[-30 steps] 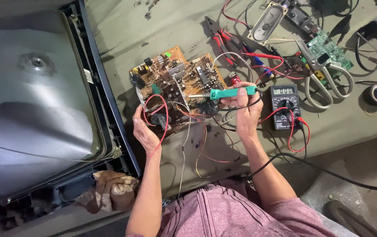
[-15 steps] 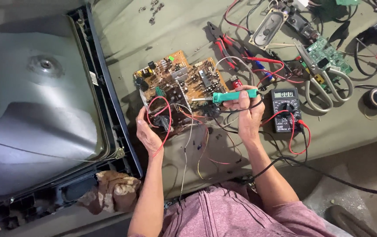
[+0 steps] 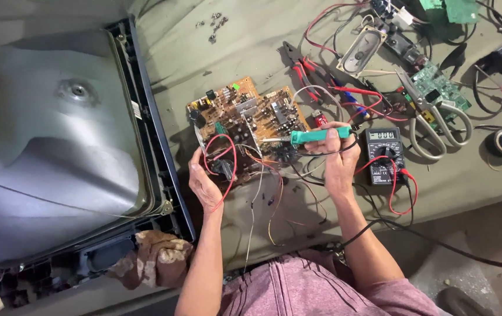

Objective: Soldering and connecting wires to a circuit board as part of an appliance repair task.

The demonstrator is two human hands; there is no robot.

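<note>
- Two bare hands are working over a brown circuit board that is lying on an olive-green cloth, just right of a grey picture tube sitting face-down in its dark frame.
- The left hand is cupping the board's near left corner, fingers curling around a dark part and a loop of red wire; how firmly it is closing on them is hard to tell from this angle.
- The right hand is gripping a soldering iron with a teal handle, fingers wrapped shut around it, the metal tip pointing left onto the board's near right part.
- Just right of that hand a black multimeter is lying flat, its pale rectangular display at the top and red and black leads curling beside it.
- Farther right, scissors with pale handles are lying beside a green circuit board, and red-handled pliers and an oval grey speaker are lying beyond the brown board.
- One small white label is sticking to the tube frame's right edge.
- A brown rag is lying at the frame's near corner.
</note>
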